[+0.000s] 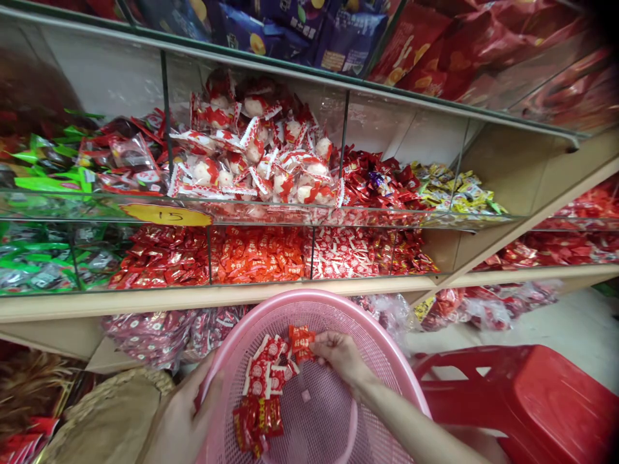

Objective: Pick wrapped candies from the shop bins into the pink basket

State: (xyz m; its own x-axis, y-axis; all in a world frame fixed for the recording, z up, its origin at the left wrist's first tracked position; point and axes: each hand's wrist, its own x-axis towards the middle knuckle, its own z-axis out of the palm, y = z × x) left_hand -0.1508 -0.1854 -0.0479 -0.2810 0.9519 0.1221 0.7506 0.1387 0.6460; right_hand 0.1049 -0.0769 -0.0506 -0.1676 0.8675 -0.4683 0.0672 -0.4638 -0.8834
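Observation:
A pink mesh plastic basket [387, 348] is in front of me below the shelf edge. My left hand [181, 403] grips its left rim, thumb and fingers on either side. Inside the basket, my right hand [341, 357] pinches an orange-red wrapped candy [300, 341] between thumb and fingertips. Beside that candy lie several red-and-white wrapped candies [261, 377]. Nearer to me in the basket are dark red candies with yellow lettering [258, 422]. The right forearm crosses over the basket's right rim.
Glass-divided shelves hold heaps of orange-red candies [258, 254], red-and-white candies [341, 254] and larger red-and-white packets [261, 161]. A yellow price tag [169, 214] hangs on the upper ledge. A red plastic stool [561, 406] stands right; a woven round item [111, 419] lies left.

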